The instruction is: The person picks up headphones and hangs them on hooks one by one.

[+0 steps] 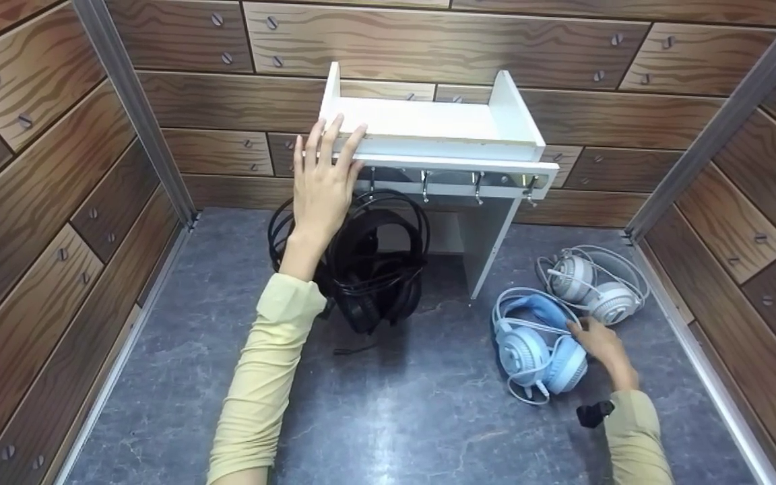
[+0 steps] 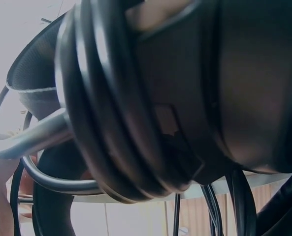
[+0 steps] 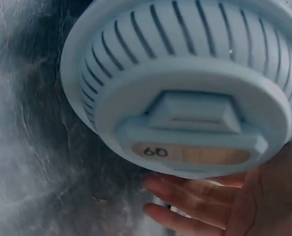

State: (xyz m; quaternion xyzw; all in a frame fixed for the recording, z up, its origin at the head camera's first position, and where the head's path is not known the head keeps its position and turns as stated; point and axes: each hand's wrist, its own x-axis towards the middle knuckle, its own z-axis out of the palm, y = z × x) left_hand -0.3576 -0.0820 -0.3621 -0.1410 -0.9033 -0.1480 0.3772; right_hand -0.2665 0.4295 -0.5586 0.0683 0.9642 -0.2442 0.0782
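My left hand (image 1: pixel 322 185) lies across the left end of a white shelf (image 1: pixel 422 121), fingers spread over its front board. Black headphones (image 1: pixel 378 269) with bundled cable hang in front of the shelf, just below that hand. In the left wrist view the coiled black cable (image 2: pixel 111 98) and an ear cup fill the picture. On the right, my right hand (image 1: pixel 603 347) grips the side of the light blue headphones (image 1: pixel 529 350), where headband and ear cup meet. The right wrist view shows an ear cup (image 3: pixel 185 98) marked 60, with fingers beneath it.
White-grey headphones (image 1: pixel 593 286) lie behind my right hand, near the right wall. Several metal hooks (image 1: pixel 477 188) line the shelf's front board. The grey floor (image 1: pixel 179 377) is bounded by wood-patterned walls (image 1: pixel 442 40) with metal corner posts (image 1: pixel 135 111).
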